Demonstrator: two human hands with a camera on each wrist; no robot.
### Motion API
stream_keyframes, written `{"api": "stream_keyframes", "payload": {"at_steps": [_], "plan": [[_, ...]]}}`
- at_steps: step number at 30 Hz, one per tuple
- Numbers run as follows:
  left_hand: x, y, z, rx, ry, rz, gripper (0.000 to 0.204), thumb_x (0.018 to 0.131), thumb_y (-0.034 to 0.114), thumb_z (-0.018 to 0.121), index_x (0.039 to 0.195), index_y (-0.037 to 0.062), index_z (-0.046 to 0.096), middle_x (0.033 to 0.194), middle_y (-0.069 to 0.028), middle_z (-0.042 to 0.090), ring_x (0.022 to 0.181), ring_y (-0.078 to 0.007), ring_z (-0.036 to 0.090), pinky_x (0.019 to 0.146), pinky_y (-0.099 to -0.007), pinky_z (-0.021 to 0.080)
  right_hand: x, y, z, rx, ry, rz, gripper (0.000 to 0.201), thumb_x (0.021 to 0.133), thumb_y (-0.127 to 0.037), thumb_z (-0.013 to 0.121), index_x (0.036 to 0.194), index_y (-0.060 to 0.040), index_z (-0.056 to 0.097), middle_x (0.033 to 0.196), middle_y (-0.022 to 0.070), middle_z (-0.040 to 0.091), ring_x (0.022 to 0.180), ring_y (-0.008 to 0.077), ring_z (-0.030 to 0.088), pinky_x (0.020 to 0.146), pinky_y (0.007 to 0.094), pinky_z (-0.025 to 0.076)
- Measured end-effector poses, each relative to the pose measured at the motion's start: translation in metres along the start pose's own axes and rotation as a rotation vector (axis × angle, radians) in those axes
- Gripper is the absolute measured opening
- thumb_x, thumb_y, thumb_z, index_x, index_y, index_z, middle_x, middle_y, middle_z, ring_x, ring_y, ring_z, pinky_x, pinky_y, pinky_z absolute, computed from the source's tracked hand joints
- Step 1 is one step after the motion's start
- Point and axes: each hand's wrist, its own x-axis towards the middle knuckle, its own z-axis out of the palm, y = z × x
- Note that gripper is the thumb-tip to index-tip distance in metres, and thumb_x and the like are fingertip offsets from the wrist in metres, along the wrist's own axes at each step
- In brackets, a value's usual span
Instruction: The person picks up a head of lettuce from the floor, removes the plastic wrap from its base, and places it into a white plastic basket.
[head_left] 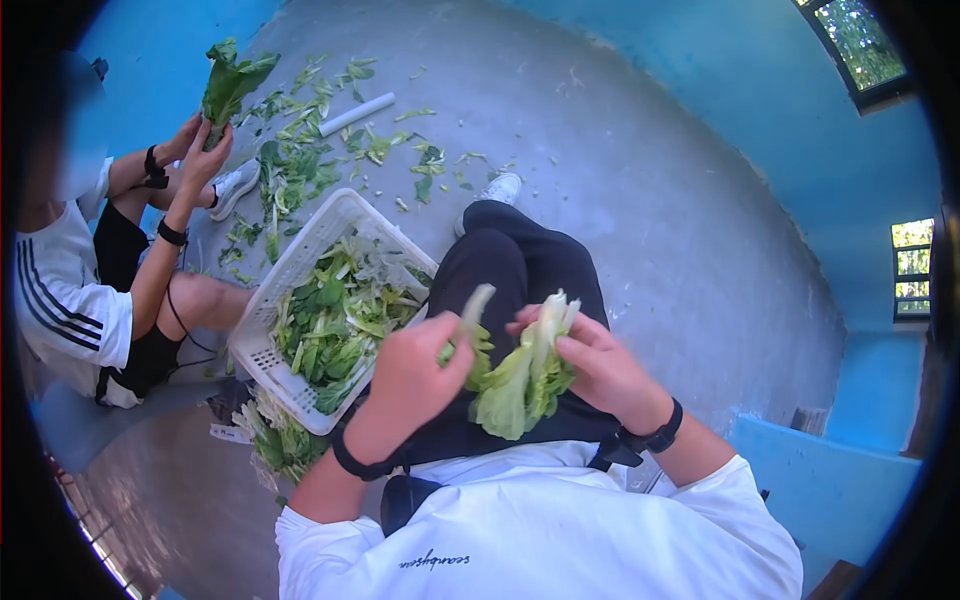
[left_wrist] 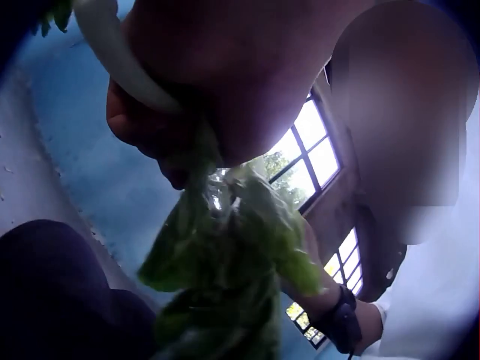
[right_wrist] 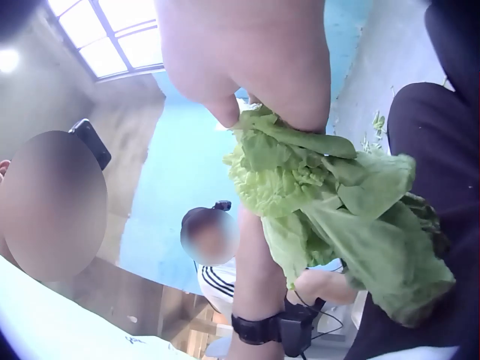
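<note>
Above the lap, my right hand (head_left: 610, 375) holds a head of leafy greens (head_left: 518, 392) by its pale stem end, leaves hanging down. My left hand (head_left: 418, 365), just left of it, grips a loose leaf whose pale stalk (head_left: 478, 305) sticks up past the fingers. In the left wrist view that white stalk (left_wrist: 124, 64) comes out of the curled left hand (left_wrist: 225, 82), and green leaf hangs below. From the right wrist, the pale green head (right_wrist: 330, 195) hangs under the right hand (right_wrist: 247, 60), its outer leaves spread.
A white plastic crate (head_left: 262, 362) of leafy greens stands left of my knees, with another bunch (head_left: 280, 435) beside it. Torn leaves (head_left: 290, 165) and a white tube (head_left: 358, 114) lie on the floor. A seated person (head_left: 75, 300) at left holds a green head (head_left: 235, 82).
</note>
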Motion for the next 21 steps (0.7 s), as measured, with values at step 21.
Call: {"api": "stream_keyframes", "payload": {"at_steps": [21], "plan": [[0.019,-0.028,-0.014,-1.25,0.393,-0.373,0.023,0.085,-0.009,0.063,0.105,0.0019,0.062,0.101,-0.0051,0.063,0.097,-0.0126,0.061,0.09,-0.0288,0.047,0.03,0.014,0.004,0.103,-0.072,0.139,0.042,0.105,-0.018,0.049,0.144,-0.0041,0.042,0.123,0.0106,0.059,0.123,0.0253,0.057,0.104,0.0427,0.048]]}}
